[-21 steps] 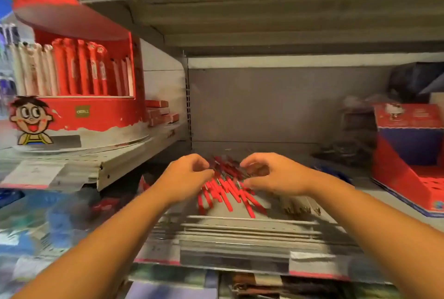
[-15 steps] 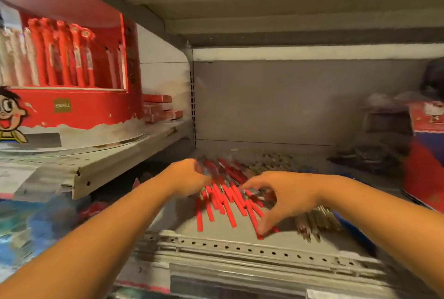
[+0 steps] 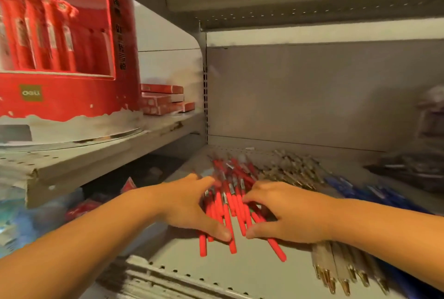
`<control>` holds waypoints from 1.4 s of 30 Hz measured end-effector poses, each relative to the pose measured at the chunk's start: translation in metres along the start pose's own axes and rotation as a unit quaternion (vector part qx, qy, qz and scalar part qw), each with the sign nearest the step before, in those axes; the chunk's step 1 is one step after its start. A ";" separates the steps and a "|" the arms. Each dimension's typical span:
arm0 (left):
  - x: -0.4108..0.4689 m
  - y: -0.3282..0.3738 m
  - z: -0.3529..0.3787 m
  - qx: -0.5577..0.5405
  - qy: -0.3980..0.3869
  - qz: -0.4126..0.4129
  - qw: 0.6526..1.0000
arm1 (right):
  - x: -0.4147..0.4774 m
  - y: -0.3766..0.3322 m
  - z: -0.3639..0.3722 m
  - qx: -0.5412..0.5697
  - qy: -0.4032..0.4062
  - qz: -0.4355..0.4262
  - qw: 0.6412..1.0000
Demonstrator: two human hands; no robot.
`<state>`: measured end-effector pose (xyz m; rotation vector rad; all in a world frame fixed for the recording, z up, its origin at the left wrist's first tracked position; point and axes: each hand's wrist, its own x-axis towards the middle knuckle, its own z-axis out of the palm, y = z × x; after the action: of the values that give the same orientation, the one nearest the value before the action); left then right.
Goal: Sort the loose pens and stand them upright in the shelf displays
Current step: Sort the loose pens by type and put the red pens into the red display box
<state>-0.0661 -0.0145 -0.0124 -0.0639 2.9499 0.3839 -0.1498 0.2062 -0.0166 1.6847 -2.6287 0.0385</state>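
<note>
A heap of loose red pens (image 3: 231, 200) lies flat on the grey metal shelf (image 3: 216, 272). My left hand (image 3: 189, 205) cups the heap from the left, thumb near the pens' front ends. My right hand (image 3: 283, 212) cups it from the right, fingers curled over the pens. The two thumbs nearly meet in front. A red display box (image 3: 67, 82) with upright red pens stands on the upper left shelf.
Clear-barrelled pens (image 3: 295, 171) lie right of the red heap, with more at the front right (image 3: 341, 270). Blue pens (image 3: 374, 195) lie further right. Flat red boxes (image 3: 163, 101) are stacked behind the display. Dark clutter (image 3: 413, 166) sits at the far right.
The camera has moved closer and lower. Both hands have closed in from either side and gathered the scattered red pens into a tighter bundle.
</note>
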 end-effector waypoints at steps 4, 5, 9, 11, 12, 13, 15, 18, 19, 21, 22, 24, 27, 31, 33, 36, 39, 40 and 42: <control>0.004 -0.006 -0.003 0.021 0.003 0.007 1.000 | 0.021 0.005 -0.012 0.057 -0.029 0.014 0.998; 0.005 -0.008 -0.002 0.029 0.006 0.006 1.000 | 0.027 0.008 -0.017 0.087 -0.033 0.023 0.995; 0.013 -0.012 0.000 0.048 0.016 0.007 0.999 | 0.069 0.030 -0.031 0.122 0.055 0.111 0.985; 0.020 -0.010 -0.002 0.032 0.007 0.006 0.999 | 0.097 0.040 -0.031 0.106 0.071 0.192 0.973; 0.024 -0.009 -0.002 0.020 0.000 0.007 1.000 | 0.111 0.044 -0.030 0.088 0.059 0.222 0.969; 0.028 -0.008 -0.003 0.012 -0.004 0.007 1.000 | 0.125 0.046 -0.028 0.076 0.039 0.244 0.966; 0.035 -0.008 -0.004 0.010 0.000 0.003 1.000 | 0.149 0.048 -0.023 0.084 0.011 0.274 0.958; 0.041 -0.013 -0.004 -0.012 0.004 0.010 1.000 | 0.173 0.048 -0.017 0.132 -0.016 0.319 0.938; 0.041 -0.016 -0.004 -0.022 0.001 0.015 1.000 | 0.179 0.047 -0.016 0.132 -0.034 0.329 0.935; 0.043 -0.022 -0.005 -0.031 0.002 0.025 0.999 | 0.189 0.046 -0.015 0.125 -0.069 0.337 0.931; 0.043 -0.025 -0.005 -0.036 0.005 0.028 0.999 | 0.192 0.046 -0.015 0.126 -0.087 0.337 0.929; 0.044 -0.027 -0.005 -0.046 0.009 0.036 0.998 | 0.196 0.043 -0.016 0.138 -0.127 0.334 0.924; 0.046 -0.027 -0.007 -0.056 0.002 0.045 0.997 | 0.199 0.039 -0.018 0.143 -0.167 0.322 0.921; 0.048 -0.026 -0.007 -0.052 0.010 0.049 0.997 | 0.203 0.036 -0.018 0.144 -0.181 0.318 0.920; 0.048 -0.027 -0.005 -0.036 0.021 0.048 0.998 | 0.206 0.033 -0.017 0.135 -0.170 0.316 0.924; 0.049 -0.029 -0.004 -0.028 0.028 0.046 0.998 | 0.215 0.033 -0.013 0.110 -0.141 0.305 0.935; 0.050 -0.029 -0.004 -0.030 0.027 0.045 0.998 | 0.222 0.037 -0.009 0.085 -0.123 0.302 0.941; 0.050 -0.029 -0.004 -0.032 0.025 0.046 0.998 | 0.225 0.039 -0.008 0.071 -0.120 0.301 0.943; 0.049 -0.029 -0.004 -0.034 0.027 0.045 0.998 | 0.226 0.042 -0.007 0.060 -0.105 0.307 0.944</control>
<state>-0.1133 -0.0443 -0.0243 0.0507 2.9992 0.5022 -0.2826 0.0185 -0.0032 0.8572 -3.2619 0.0290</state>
